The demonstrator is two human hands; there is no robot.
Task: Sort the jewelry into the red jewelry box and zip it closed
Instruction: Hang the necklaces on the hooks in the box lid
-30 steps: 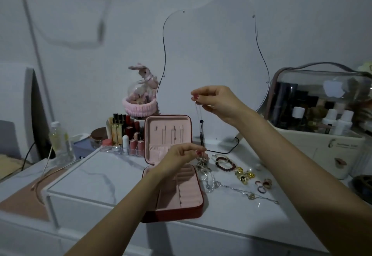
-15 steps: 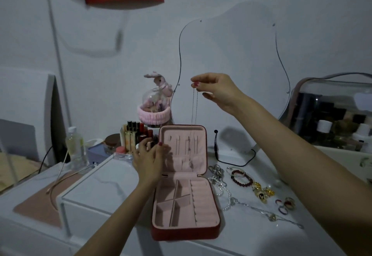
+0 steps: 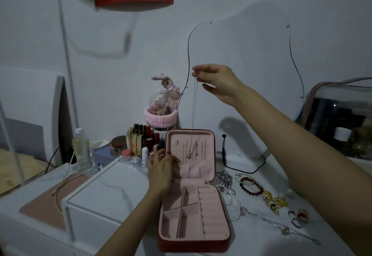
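Note:
The red jewelry box (image 3: 212, 244) lies open on the white dresser, its pink lid (image 3: 207, 155) standing upright. My right hand (image 3: 216, 80) is raised above the lid and pinches a thin silver necklace (image 3: 194, 110), which hangs straight down so that its pendant dangles in front of the lid's hooks. My left hand (image 3: 161, 172) rests against the lid's lower left, fingers at the pink pocket. To the right of the box lie more jewelry: a pearl strand (image 3: 234, 205), a dark bead bracelet (image 3: 251, 186), gold pieces (image 3: 273, 202), rings (image 3: 298, 217) and a silver chain (image 3: 281, 228).
Lipsticks and bottles in a clear organizer (image 3: 141, 145) stand behind the box at the left, with a plastic bottle (image 3: 80, 147) further left. A wavy mirror (image 3: 241, 74) leans on the wall. A clear cosmetics case (image 3: 340, 120) is at the right. A black cable (image 3: 241, 167) runs behind the box.
My right hand has carried the necklace left, from over the jewelry pile to above the box lid. My left hand has moved from the pile to the lid. The view has shifted.

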